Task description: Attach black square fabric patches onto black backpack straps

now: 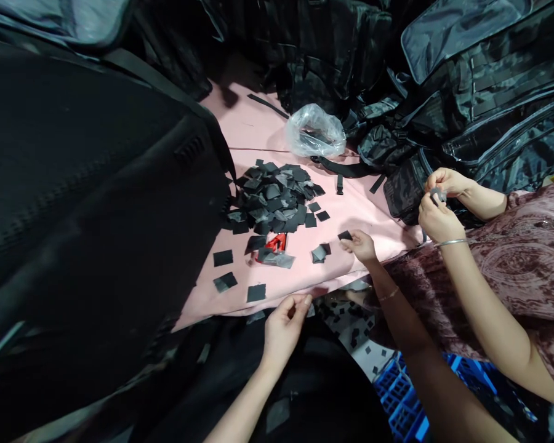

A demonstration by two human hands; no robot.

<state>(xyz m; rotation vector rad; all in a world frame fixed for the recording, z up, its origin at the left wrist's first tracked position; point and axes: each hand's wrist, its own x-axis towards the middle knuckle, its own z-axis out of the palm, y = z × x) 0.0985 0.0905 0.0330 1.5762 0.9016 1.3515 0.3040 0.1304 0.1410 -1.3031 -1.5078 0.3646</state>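
My right hand (361,246) reaches over the pink table top (258,132) and pinches a small black fabric square (345,235) at its fingertips. A few loose squares (320,252) lie just left of it. My left hand (284,327) is at the table's near edge, fingers curled around a small dark piece. A heap of black and grey squares (273,200) sits mid-table, with a red tool (276,243) at its near side, partly covered by pieces.
A co-worker in a maroon patterned dress at the right holds a small grey piece in both hands (439,203) beside a black bag (404,184). A clear plastic bag (314,130) lies at the back. Black backpacks ring the table. A blue crate (397,400) stands below.
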